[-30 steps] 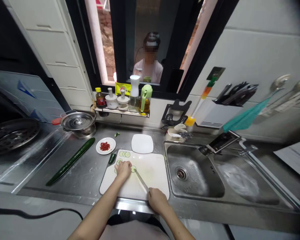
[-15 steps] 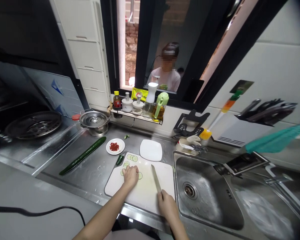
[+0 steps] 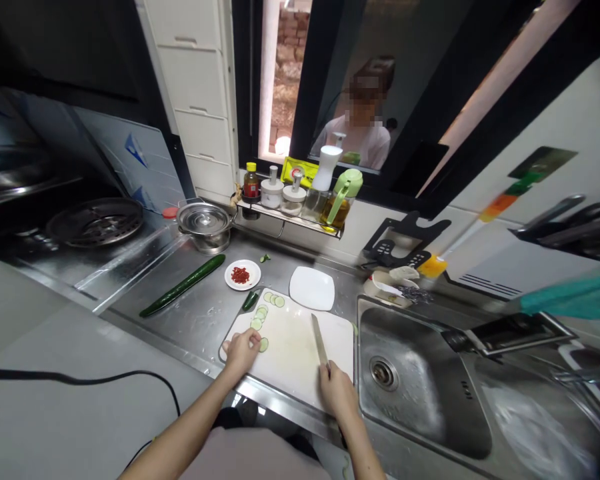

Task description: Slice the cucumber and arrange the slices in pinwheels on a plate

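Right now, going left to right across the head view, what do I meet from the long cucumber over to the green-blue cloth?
Long cucumber → left hand → lone cucumber slice → knife → sink basin → green-blue cloth.

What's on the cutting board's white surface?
Cucumber slices lie on the cutting board, the knife over its right side; whatever is under the left hand is hidden.

Knife (image 3: 319,339) hndl prob. mostly behind R fingers (image 3: 332,377)
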Demonstrator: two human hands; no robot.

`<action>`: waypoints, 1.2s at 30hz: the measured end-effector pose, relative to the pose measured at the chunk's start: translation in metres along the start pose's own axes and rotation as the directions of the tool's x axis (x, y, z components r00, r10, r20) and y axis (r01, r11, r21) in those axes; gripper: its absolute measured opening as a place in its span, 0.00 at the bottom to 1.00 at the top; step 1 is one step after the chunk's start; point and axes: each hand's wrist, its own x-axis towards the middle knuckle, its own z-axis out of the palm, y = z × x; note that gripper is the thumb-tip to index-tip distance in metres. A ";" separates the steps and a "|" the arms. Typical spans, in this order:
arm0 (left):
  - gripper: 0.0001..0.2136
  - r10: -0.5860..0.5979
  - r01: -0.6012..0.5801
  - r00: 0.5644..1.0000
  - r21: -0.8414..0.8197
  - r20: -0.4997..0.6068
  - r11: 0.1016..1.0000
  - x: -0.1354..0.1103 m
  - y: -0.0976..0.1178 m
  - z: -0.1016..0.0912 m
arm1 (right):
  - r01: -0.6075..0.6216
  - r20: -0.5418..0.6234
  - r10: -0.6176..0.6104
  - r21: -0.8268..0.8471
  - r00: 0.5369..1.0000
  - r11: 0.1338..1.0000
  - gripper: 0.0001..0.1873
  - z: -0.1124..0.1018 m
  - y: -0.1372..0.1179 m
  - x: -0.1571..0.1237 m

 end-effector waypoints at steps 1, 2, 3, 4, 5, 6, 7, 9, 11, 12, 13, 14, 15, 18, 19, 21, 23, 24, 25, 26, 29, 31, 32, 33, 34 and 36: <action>0.07 -0.016 0.016 1.000 -0.003 -0.022 1.000 0.003 -0.006 -0.003 | 0.001 0.002 -0.001 0.002 1.000 1.000 0.21 0.000 0.000 0.000; 0.07 -0.028 0.028 0.999 -0.005 -0.040 1.000 0.006 -0.011 -0.005 | 0.002 0.003 -0.002 0.002 1.000 1.000 0.21 0.001 -0.001 -0.001; 0.07 -0.037 0.037 0.998 -0.006 -0.054 0.999 0.008 -0.015 -0.006 | 0.003 0.005 -0.003 0.002 1.000 1.000 0.21 0.002 -0.001 -0.001; 0.07 -0.045 0.044 0.997 -0.007 -0.068 0.999 0.011 -0.017 -0.007 | 0.003 0.004 -0.003 0.001 1.000 1.000 0.21 0.002 -0.002 -0.002; 0.07 -0.051 0.051 0.995 -0.007 -0.081 0.999 0.014 -0.019 -0.007 | 0.002 0.003 -0.002 0.000 1.000 1.000 0.22 0.003 -0.002 -0.002; 0.07 -0.056 0.056 0.994 -0.006 -0.096 0.998 0.016 -0.020 -0.007 | 0.000 0.001 0.000 0.000 1.000 1.000 0.22 0.003 -0.003 -0.003; 0.07 -0.060 0.060 0.992 -0.006 -0.111 0.998 0.018 -0.020 -0.007 | 0.000 0.000 0.000 0.000 1.000 1.000 0.22 0.004 -0.003 -0.003; 0.07 -0.061 0.061 0.988 -0.004 -0.141 0.998 0.020 -0.019 -0.006 | -0.001 0.005 0.001 0.003 1.000 1.000 0.22 0.004 -0.003 -0.003; 0.07 -0.056 0.058 0.985 0.004 -0.163 0.998 0.023 -0.018 -0.006 | -0.007 0.015 0.007 0.007 1.000 1.000 0.23 0.003 -0.003 -0.003; 0.07 -0.055 0.057 0.984 0.010 -0.171 0.998 0.024 -0.017 -0.006 | -0.008 0.021 0.008 0.009 1.000 1.000 0.23 0.003 -0.003 -0.003; 0.07 -0.054 0.058 0.983 0.017 -0.177 0.998 0.025 -0.016 -0.006 | -0.010 0.027 0.009 0.011 1.000 1.000 0.22 0.003 -0.003 -0.003; 0.08 -0.054 0.059 0.982 0.023 -0.182 0.998 0.027 -0.015 -0.006 | -0.012 0.031 0.011 0.013 0.999 1.000 0.22 0.002 -0.003 -0.003; 0.08 -0.054 0.060 0.981 0.029 -0.185 0.998 0.028 -0.014 -0.006 | -0.013 0.035 0.012 0.013 0.999 1.000 0.22 0.002 -0.003 -0.003; 0.08 -0.050 0.062 0.979 0.052 -0.199 0.997 0.031 -0.010 -0.006 | -0.014 0.036 0.013 0.008 0.999 1.000 0.23 0.003 -0.003 -0.004; 0.09 -0.046 0.060 0.978 0.065 -0.204 0.996 0.031 -0.009 -0.006 | -0.010 0.037 0.010 0.005 0.999 1.000 0.23 0.003 -0.004 -0.004; 0.09 -0.039 0.059 0.978 0.092 -0.207 0.994 0.031 -0.007 -0.006 | 0.001 0.041 -0.001 -0.002 0.999 1.000 0.23 0.003 -0.004 -0.004; 0.09 -0.034 0.058 0.978 0.112 -0.205 0.992 0.031 -0.006 -0.005 | 0.009 0.045 -0.008 -0.008 0.999 1.000 0.23 0.002 -0.004 -0.004; 0.10 -0.036 0.061 0.978 0.116 -0.205 0.991 0.030 -0.006 -0.005 | 0.010 0.047 -0.010 -0.009 0.999 1.000 0.22 0.002 -0.004 -0.003; 0.10 -0.039 0.064 0.977 0.116 -0.211 0.991 0.031 -0.005 -0.004 | 0.009 0.048 -0.008 -0.008 0.999 1.000 0.22 0.001 -0.004 -0.003; 0.11 -0.040 0.066 0.975 0.112 -0.218 0.991 0.031 -0.003 -0.004 | 0.008 0.051 -0.008 -0.004 0.999 1.000 0.22 0.001 -0.004 -0.002; 0.12 -0.022 0.045 0.972 0.091 -0.234 0.995 0.036 0.006 -0.002 | 0.012 0.061 -0.013 0.011 0.998 1.000 0.22 0.000 -0.004 0.002; 0.12 0.009 0.010 0.974 0.084 -0.224 0.996 0.042 0.017 0.001 | 0.018 0.058 -0.019 0.019 0.998 1.000 0.22 -0.001 -0.004 0.003; 0.12 0.028 -0.009 0.976 0.088 -0.215 0.996 0.045 0.024 0.003 | 0.018 0.056 -0.019 0.022 0.998 1.000 0.22 -0.001 -0.004 0.004; 0.12 0.049 -0.030 0.978 0.097 -0.202 0.995 0.050 0.030 0.004 | 0.016 0.055 -0.017 0.025 0.998 1.000 0.22 -0.002 -0.004 0.005; 0.12 0.076 -0.055 0.980 0.114 -0.186 0.992 0.054 0.038 0.006 | 0.013 0.055 -0.014 0.027 0.998 1.000 0.22 -0.002 -0.004 0.005; 0.14 0.136 -0.110 0.979 0.166 -0.150 0.980 0.065 0.052 0.008 | 0.009 0.058 -0.011 0.034 0.998 0.999 0.22 -0.003 -0.004 0.005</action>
